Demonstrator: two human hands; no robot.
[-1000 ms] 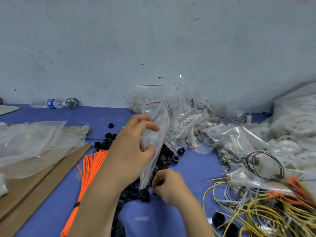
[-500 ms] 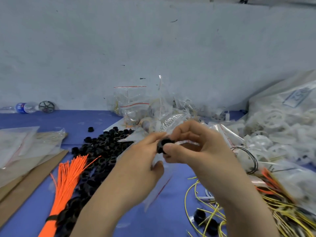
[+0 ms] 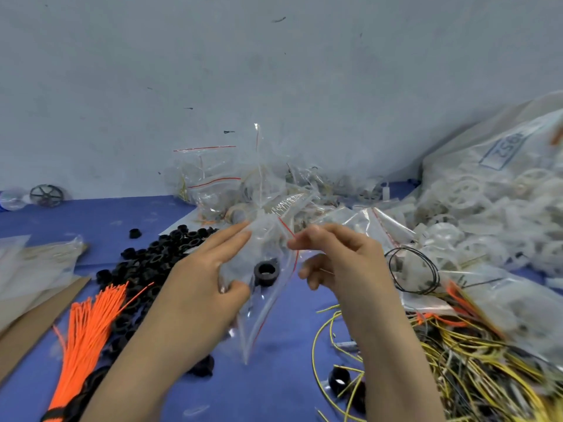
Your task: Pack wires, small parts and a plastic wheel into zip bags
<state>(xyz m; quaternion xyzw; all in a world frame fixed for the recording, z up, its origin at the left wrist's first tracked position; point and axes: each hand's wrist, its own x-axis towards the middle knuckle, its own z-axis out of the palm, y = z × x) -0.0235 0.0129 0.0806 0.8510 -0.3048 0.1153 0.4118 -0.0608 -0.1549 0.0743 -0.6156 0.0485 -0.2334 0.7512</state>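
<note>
**Black ring inside the zip bag, both hands at its mouth**

I see my left hand (image 3: 201, 278) holding a clear plastic zip bag with a red seal line (image 3: 265, 303), thumb pressed on its near face and fingers stretched along its far side. My right hand (image 3: 338, 260) pinches the bag's top edge between thumb and forefinger, the other fingers loosely curled. A small black plastic ring (image 3: 267, 271) sits inside the bag, just beside my left thumb, and the bag's lower corner hangs down toward the blue table top (image 3: 283, 376).

Left of my left wrist lies a heap of loose black rings (image 3: 152, 263), and nearer the table's left edge a bundle of orange cable ties (image 3: 88, 324) beside a brown cardboard sheet (image 3: 33, 324). Toward the back edge, against the grey wall, filled clear bags (image 3: 213, 184) are piled. Toward the right edge I see a tangle of yellow wires (image 3: 457, 360), a coil of thin black wire (image 3: 414, 269) and a big sack of white plastic wheels (image 3: 487, 208). A dark spoked wheel (image 3: 47, 195) stands at the back left corner.
</note>
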